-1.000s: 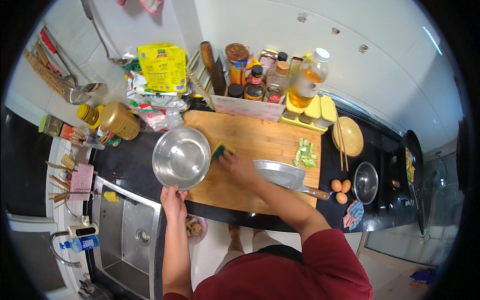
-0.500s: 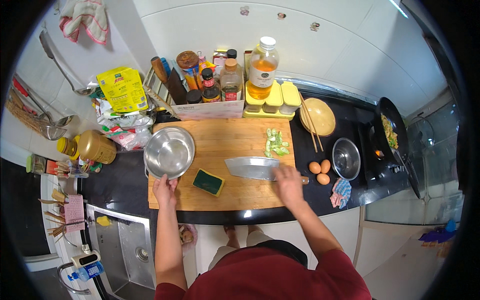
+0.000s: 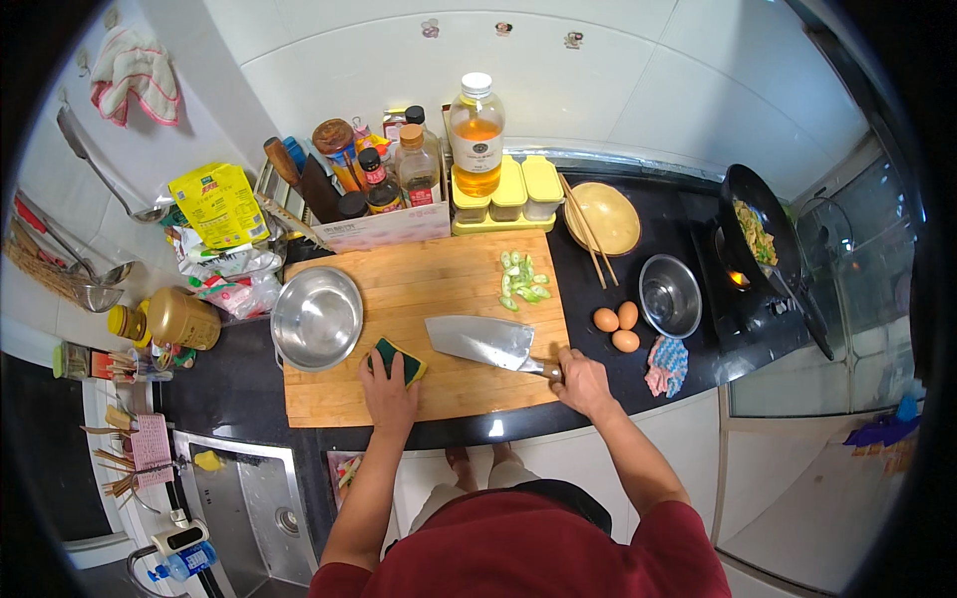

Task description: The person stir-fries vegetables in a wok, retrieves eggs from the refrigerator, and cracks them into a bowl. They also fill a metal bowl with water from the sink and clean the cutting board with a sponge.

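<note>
A cleaver (image 3: 480, 341) lies over the wooden cutting board (image 3: 329, 404), its broad blade pointing left. My right hand (image 3: 583, 384) is closed around its wooden handle at the board's right edge. My left hand (image 3: 389, 397) has its fingers on a green and yellow scouring sponge (image 3: 401, 365), gripping its left part. Just beyond that hand, a shallow steel bowl (image 3: 317, 319) rests on the board's left side. Sliced green scallion pieces (image 3: 522, 280) lie in a small heap beyond the blade.
Right of the board are several brown eggs (image 3: 625, 341), a steel bowl (image 3: 670, 297), a knitted cloth (image 3: 666, 366), and a yellow bowl (image 3: 605, 219) with chopsticks (image 3: 590, 237) across it. A wok (image 3: 743, 199) with food sits over a flame. Bottles and jars line the back; a sink (image 3: 234, 518) is lower left.
My left hand has left the steel bowl's rim and taken hold of the sponge. My right hand has closed on the cleaver's handle, and the blade has turned slightly.
</note>
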`<state>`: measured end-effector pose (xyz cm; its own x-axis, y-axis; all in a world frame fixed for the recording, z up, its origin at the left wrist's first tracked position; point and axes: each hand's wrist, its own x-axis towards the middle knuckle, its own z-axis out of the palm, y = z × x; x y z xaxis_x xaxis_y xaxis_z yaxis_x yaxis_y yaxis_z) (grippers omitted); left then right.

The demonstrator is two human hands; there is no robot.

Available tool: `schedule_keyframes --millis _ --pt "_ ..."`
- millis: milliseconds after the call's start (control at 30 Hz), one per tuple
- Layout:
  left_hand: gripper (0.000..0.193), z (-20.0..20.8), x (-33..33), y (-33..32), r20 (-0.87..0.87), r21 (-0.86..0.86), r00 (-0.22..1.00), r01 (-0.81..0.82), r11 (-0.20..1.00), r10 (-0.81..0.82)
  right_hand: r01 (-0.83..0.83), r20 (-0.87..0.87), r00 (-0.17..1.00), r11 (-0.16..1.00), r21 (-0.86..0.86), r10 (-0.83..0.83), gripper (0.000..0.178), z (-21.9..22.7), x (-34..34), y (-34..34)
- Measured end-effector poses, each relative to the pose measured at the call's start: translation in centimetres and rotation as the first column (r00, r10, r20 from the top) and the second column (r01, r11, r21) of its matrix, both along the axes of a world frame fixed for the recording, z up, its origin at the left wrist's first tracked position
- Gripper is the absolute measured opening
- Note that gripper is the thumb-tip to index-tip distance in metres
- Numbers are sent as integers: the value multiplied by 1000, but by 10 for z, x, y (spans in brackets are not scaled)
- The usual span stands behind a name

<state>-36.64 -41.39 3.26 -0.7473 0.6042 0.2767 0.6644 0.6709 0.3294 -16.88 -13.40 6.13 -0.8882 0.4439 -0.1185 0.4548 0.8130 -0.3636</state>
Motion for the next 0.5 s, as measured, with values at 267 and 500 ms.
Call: schedule_keyframes --millis 267,500 --pt "34 -35 -27 31 -71 43 997 20 999 -16 221 -140 963 973 -63 -228 34 6 50 -25" --pt "27 -20 -77 123 16 67 981 190 979 -191 411 -300 841 892 -188 -451 28 30 59 -30"
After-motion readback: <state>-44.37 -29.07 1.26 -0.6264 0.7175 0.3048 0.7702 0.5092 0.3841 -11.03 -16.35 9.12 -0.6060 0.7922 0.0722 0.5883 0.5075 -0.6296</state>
